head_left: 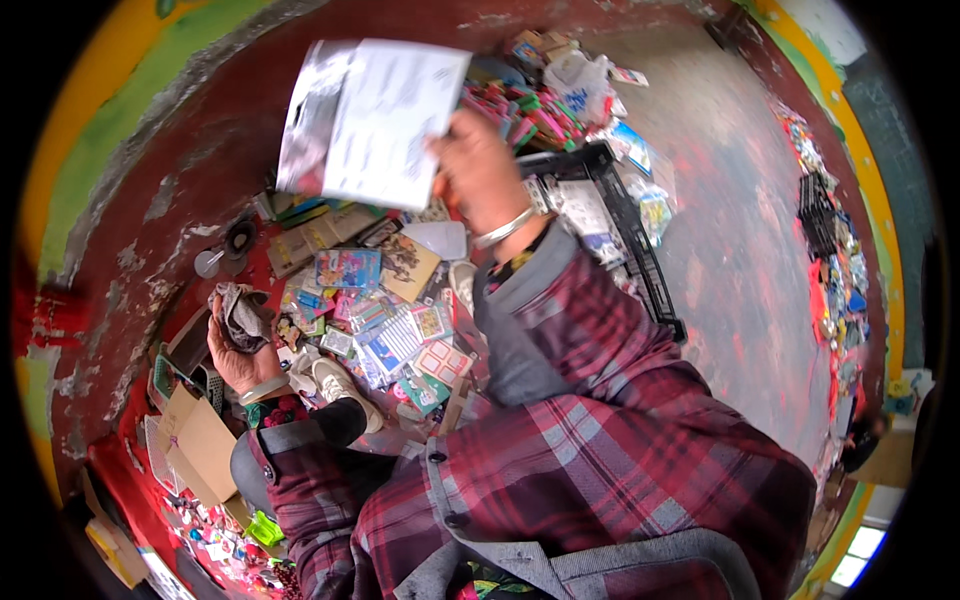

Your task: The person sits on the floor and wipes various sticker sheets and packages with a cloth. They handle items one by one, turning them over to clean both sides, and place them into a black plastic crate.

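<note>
My right hand (480, 165) is raised at the top centre, its fingers closed on the edge of a white printed booklet (395, 125). A dark picture strip runs down the booklet's left side, and motion blurs its print. Lower at the left, my left hand (238, 350) grips a crumpled grey-brown cloth (243, 316). Below and between the hands lies a heap of small goods, among them a blue picture-covered booklet (348, 268), a tan card with a dark print (408, 266) and a white-and-blue lined sheet (392, 343).
A black plastic crate (640, 240) holding papers stands right of the heap. Pink and green items (530, 118) and a white plastic bag (583, 88) lie behind it. An open cardboard box (195, 445) sits at the lower left. Along the right wall runs a row of mixed goods (850, 290).
</note>
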Motion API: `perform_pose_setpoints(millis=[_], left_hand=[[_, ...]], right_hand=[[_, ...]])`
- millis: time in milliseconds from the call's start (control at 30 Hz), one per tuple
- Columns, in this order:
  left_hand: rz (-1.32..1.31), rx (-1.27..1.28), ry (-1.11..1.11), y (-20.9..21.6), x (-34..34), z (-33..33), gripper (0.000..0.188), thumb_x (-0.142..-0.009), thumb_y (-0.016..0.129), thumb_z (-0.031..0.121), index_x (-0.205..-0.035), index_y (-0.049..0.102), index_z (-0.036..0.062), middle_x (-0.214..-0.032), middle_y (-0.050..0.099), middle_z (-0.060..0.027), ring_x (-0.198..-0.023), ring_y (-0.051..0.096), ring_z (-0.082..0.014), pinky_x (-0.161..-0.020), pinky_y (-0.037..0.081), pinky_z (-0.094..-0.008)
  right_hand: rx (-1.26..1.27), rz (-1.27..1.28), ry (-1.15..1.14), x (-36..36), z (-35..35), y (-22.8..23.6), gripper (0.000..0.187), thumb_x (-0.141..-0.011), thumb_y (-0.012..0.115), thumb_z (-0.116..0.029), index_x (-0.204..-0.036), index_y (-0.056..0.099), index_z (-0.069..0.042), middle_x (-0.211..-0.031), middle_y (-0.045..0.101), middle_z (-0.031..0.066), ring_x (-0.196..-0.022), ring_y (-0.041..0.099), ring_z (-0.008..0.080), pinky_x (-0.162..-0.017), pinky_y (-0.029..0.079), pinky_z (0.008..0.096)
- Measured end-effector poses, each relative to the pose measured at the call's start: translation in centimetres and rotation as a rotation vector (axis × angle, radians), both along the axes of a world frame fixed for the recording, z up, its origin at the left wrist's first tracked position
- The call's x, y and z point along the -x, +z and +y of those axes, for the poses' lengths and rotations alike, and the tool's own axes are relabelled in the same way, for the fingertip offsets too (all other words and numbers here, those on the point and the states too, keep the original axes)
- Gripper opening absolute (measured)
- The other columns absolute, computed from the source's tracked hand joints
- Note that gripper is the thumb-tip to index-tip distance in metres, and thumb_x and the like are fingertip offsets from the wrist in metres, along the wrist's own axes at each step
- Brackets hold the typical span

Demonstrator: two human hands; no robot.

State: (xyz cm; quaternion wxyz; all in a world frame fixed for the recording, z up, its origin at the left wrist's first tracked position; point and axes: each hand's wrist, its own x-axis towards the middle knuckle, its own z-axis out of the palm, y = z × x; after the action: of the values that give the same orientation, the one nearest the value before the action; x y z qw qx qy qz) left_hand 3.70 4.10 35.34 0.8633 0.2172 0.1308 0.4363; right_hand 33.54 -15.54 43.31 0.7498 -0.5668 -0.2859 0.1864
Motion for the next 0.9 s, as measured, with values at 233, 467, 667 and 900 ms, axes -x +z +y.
perform_pose_setpoints(millis=[233, 467, 667, 900], left_hand=[[0.072, 0.126, -0.124, -1.1, -1.5, -1.9, 0.035, -0.088, 0.045, 0.017, -0.119, 0.053, 0.0037, -0.121, 0.054, -0.0132, -0.111, 0.051, -0.0284, -0.093, 0.040, -0.0450], [0.295, 0.101, -0.294, -3.3, -2.0, -3.7, 0.036, -0.087, 0.048, 0.020, -0.117, 0.054, 0.0017, -0.116, 0.057, -0.0133, -0.104, 0.056, -0.0262, -0.091, 0.044, -0.0396], [0.418, 0.148, -0.359, -5.4, -2.6, -7.5, 0.035, -0.088, 0.045, 0.022, -0.115, 0.053, 0.0019, -0.110, 0.059, -0.0120, -0.097, 0.058, -0.0254, -0.083, 0.048, -0.0380], [0.529, 0.222, -0.385, -7.1, -2.1, -10.8, 0.033, -0.088, 0.045, 0.022, -0.113, 0.054, 0.0019, -0.108, 0.060, -0.0126, -0.091, 0.060, -0.0266, -0.078, 0.050, -0.0396]], right_hand=[[0.302, 0.095, -0.372, -7.7, -22.0, -4.0, 0.021, -0.089, 0.046, -0.012, -0.108, 0.049, -0.004, -0.075, 0.058, 0.0045, -0.055, 0.053, 0.0095, -0.047, 0.040, 0.0209], [0.387, 0.622, -0.670, -2.8, -39.6, -18.8, 0.029, -0.090, 0.037, -0.008, -0.119, 0.042, -0.006, -0.079, 0.057, 0.0091, -0.056, 0.058, 0.0159, -0.044, 0.044, 0.0233], [0.430, 0.950, -0.780, 2.7, -44.2, -27.5, 0.017, -0.088, 0.036, -0.008, -0.105, 0.040, -0.006, -0.075, 0.049, 0.0123, -0.058, 0.060, 0.0224, -0.041, 0.046, 0.0295], [0.446, 1.216, -0.938, 1.9, -46.0, -31.8, 0.023, -0.085, 0.033, -0.005, -0.107, 0.039, -0.004, -0.082, 0.053, 0.0194, -0.062, 0.060, 0.0254, -0.043, 0.047, 0.0318]])
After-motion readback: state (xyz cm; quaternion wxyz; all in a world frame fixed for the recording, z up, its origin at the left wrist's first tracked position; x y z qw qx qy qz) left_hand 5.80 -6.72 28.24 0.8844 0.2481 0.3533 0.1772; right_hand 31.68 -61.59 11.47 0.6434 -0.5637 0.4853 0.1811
